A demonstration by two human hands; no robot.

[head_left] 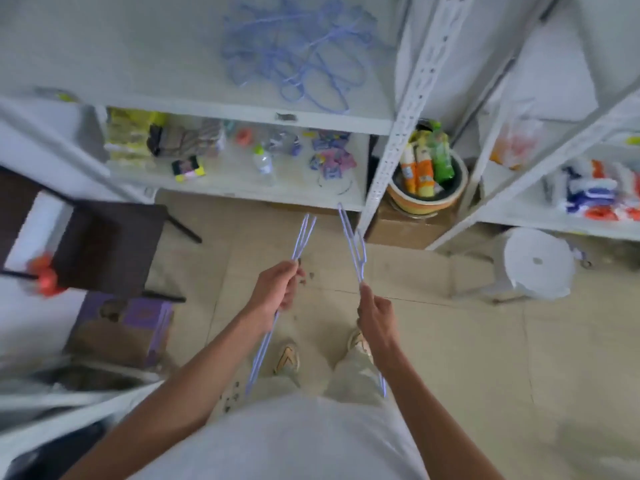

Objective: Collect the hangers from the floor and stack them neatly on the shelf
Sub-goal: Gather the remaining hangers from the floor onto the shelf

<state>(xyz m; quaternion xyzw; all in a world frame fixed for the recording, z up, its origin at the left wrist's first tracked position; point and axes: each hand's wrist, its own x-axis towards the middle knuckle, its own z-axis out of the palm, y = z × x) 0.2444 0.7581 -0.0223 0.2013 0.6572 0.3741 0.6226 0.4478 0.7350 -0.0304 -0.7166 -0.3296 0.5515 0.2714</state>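
Hands (277,289) (375,315) each grip a hanger (304,237) (349,233), lower ends hidden; shelf pile (298,60) blurred.

Left hand (277,289) grips a thin lilac wire hanger (303,237) seen edge-on, fingers curled round it; hanger runs past the hand both ways, up toward the shelf and down beside the left forearm. Right hand (375,315) pinches a second lilac wire hanger (350,239), also edge-on, tips splayed above the hand. The two hangers are apart, near each other. Well above both hands, a loose tangled pile of lilac hangers (301,60) lies on the white metal shelf (173,102). Below the hands: beige tiled floor (467,341), two shoes. Right of the right hand, a white plastic stool (533,265).
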